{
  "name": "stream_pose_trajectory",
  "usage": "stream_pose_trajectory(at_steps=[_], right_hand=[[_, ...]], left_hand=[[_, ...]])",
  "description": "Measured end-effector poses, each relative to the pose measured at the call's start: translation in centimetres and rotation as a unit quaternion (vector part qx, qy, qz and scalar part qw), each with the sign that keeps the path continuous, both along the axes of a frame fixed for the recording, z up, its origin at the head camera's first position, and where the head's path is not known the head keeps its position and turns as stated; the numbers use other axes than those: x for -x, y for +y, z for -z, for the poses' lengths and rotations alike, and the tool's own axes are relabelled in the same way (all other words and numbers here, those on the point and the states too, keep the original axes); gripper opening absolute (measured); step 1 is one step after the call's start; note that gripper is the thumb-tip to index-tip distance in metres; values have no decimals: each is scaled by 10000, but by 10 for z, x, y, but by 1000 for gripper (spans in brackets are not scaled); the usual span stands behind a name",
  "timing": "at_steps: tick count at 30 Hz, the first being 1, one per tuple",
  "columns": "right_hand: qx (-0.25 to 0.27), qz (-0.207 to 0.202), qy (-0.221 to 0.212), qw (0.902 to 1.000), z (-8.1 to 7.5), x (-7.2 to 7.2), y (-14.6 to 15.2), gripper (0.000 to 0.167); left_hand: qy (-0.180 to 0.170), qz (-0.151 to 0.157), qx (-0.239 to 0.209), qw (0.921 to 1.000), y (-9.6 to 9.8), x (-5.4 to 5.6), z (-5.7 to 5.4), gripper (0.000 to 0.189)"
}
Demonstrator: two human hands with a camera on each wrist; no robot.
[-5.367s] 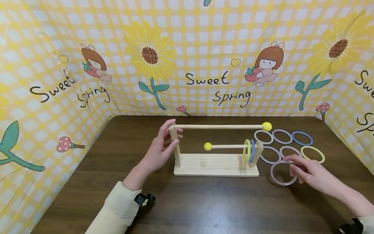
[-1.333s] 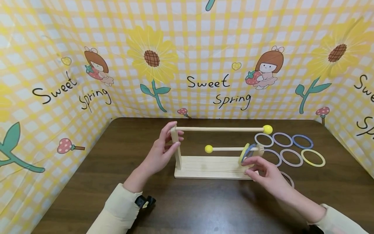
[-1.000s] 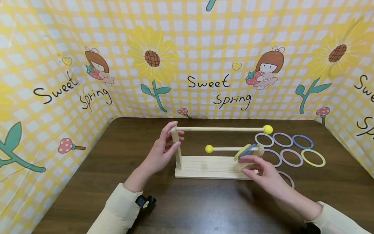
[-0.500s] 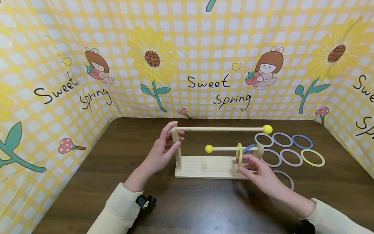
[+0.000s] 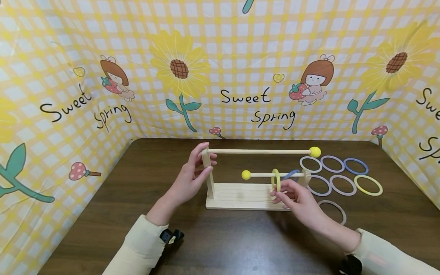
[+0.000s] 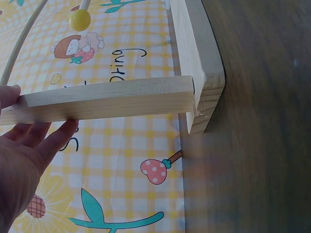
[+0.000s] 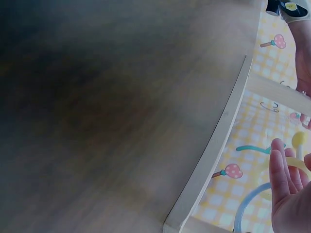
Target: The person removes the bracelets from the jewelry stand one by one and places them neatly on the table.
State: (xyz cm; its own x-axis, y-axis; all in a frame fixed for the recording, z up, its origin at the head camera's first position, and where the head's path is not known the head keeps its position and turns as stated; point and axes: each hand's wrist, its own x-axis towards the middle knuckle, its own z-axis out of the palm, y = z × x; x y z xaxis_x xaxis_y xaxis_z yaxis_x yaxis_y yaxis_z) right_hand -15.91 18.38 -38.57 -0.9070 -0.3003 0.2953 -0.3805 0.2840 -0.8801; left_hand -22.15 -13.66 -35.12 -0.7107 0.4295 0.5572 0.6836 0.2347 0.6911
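Observation:
A wooden stand (image 5: 240,196) with two horizontal rods sits mid-table. My left hand (image 5: 207,163) grips its left upright (image 6: 112,99) near the top, thumb behind and fingers (image 6: 29,145) in front. My right hand (image 5: 276,193) pinches the bottom of a yellow ring (image 5: 275,179) threaded on the lower rod, about halfway between the rod's yellow ball (image 5: 245,175) and the right post. A blue ring (image 5: 292,174) leans on the same rod beside that post. In the right wrist view my fingers (image 7: 286,194) show with the yellow ring (image 7: 296,162) and blue ring (image 7: 248,208).
Several loose rings lie on the dark table right of the stand: a pink one (image 5: 331,212) nearest me, a yellow one (image 5: 368,185), a blue one (image 5: 355,166) and purple ones (image 5: 332,164). A printed yellow cloth backdrop (image 5: 240,76) walls the table's far and side edges.
My right hand left the pink ring on the table, took hold of the yellow ring and slid it leftward along the lower rod. The blue ring now leans. My left hand has not moved.

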Motion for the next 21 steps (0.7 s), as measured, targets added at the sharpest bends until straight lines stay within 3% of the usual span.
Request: stream_pose_trajectory(at_steps=[5,21], right_hand=[[23,-24,-261,9997,0,2,-8,14],[89,-442,-437,9980,-5,11,-35,17]], left_hand=[[9,4,-9,10000,0,0,0,64],[-4,13,-20,10000,-1,1,1,64]])
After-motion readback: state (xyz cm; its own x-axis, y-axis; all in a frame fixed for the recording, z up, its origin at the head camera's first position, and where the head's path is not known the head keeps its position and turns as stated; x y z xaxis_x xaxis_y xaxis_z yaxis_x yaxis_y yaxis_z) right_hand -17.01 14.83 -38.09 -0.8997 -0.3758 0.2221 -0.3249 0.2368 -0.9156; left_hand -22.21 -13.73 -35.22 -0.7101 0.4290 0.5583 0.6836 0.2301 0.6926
